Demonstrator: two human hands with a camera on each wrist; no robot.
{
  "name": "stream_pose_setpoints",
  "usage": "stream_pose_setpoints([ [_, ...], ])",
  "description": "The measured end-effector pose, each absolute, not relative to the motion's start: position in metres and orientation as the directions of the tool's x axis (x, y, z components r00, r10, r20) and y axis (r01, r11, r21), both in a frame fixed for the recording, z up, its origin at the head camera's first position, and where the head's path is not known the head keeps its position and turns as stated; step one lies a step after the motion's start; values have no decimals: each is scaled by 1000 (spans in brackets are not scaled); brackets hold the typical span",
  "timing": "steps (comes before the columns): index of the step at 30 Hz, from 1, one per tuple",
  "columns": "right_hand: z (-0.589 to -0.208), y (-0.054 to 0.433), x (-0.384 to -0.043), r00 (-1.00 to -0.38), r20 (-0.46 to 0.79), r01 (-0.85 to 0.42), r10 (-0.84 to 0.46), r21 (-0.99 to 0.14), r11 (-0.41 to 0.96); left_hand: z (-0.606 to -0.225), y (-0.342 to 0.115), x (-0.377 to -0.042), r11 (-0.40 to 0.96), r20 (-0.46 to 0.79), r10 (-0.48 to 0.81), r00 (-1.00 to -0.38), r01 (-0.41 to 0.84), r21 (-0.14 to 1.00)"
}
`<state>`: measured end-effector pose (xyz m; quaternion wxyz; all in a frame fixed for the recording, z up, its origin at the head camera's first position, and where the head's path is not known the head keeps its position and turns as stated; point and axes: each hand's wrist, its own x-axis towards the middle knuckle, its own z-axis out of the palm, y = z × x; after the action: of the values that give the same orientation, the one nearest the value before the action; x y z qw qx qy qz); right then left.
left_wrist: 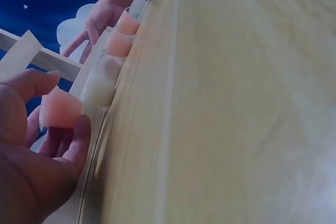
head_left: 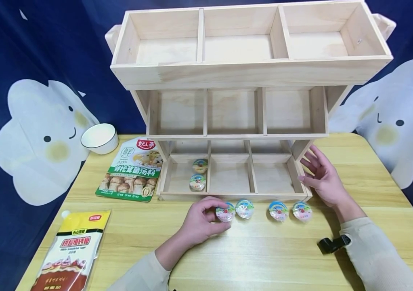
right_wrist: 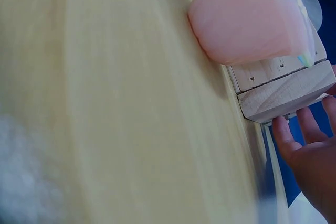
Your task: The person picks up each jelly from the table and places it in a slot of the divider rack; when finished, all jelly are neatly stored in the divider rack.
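Left hand (head_left: 203, 223) pinches jelly cup (head_left: 227, 213), fingers clamped opposite thumb, likely preventing slip; cup sits at left of other cups (head_left: 278, 211), before wooden shelf (head_left: 251, 74). Right hand (head_left: 325, 182), fingers apart, at shelf's right end, presumably steadying it.

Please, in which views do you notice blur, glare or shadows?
Head view: mostly crisp, large print on the mushroom packet readable, shadow beside the right sleeve; left wrist view: dimmer and softer, pale glare on the table at lower right; right wrist view: soft, hazy pale patch at lower left, shadow beside the large pink cup.
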<state>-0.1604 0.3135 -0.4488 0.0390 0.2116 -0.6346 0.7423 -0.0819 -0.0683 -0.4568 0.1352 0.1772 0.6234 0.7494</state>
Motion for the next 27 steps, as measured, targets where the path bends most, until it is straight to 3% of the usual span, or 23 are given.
stream_pose_setpoints([
  [27,-449,315,-161,-905,365,-327,-218,-925,-192,-428,-68,-94,-222,214,415,-884,130,966],
])
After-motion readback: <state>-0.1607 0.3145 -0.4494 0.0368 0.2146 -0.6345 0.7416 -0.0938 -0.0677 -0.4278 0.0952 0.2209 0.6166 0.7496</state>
